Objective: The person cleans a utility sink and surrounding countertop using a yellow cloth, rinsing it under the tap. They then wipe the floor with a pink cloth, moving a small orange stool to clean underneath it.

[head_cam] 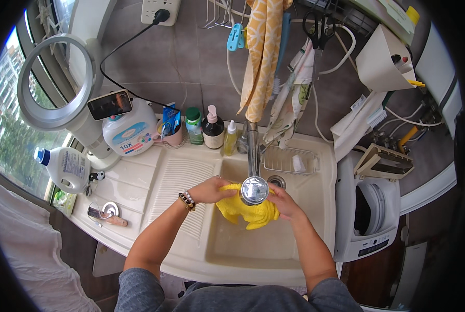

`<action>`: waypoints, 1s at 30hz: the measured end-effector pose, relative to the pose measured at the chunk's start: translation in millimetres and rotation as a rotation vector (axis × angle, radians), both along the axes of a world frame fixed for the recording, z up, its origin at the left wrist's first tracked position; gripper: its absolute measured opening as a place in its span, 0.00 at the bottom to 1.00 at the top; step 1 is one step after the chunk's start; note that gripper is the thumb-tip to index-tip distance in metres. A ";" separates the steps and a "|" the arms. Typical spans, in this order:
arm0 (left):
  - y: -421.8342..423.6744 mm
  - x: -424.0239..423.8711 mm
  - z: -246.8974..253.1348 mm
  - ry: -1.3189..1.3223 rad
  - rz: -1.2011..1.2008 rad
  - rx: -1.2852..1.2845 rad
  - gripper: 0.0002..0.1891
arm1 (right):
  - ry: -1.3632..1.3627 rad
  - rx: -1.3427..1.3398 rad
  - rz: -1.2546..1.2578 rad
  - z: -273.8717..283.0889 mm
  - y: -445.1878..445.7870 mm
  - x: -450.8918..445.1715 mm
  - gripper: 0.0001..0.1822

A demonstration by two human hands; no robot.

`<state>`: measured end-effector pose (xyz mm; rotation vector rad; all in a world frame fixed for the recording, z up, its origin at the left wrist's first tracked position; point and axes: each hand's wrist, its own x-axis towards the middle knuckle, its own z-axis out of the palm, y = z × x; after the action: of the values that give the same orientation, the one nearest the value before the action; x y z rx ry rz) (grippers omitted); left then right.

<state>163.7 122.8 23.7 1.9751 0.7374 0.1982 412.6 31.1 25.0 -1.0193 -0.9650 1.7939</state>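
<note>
A yellow cloth point(261, 218) hangs between my two hands over the cream laundry sink point(252, 253). My left hand point(212, 190), with bead bracelets at the wrist, grips its upper left edge. At the upper right edge my right hand point(285, 203) holds the cloth, its fingertips partly hidden. The chrome faucet point(254, 156) reaches down from the wall side, and its round head point(254, 190) covers the middle of the cloth in my view. Whether water is running cannot be made out. Behind my right hand lies the sink drain point(276, 182).
Left of the basin is a ridged washboard point(178, 195). Detergent bottles point(70, 169), a pump bottle point(213, 130) and a phone point(110, 105) stand along the back and left. A patterned yellow towel point(261, 58) hangs above the faucet. An open washing machine point(367, 218) stands at right.
</note>
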 end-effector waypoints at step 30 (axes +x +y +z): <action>-15.2 16.7 -17.2 -0.386 0.545 -0.540 0.17 | -0.504 0.230 0.065 -28.4 20.0 12.3 0.23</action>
<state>180.4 107.6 6.5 1.1514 0.9393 0.6172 424.9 51.1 -3.4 -1.3308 -1.4862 1.4555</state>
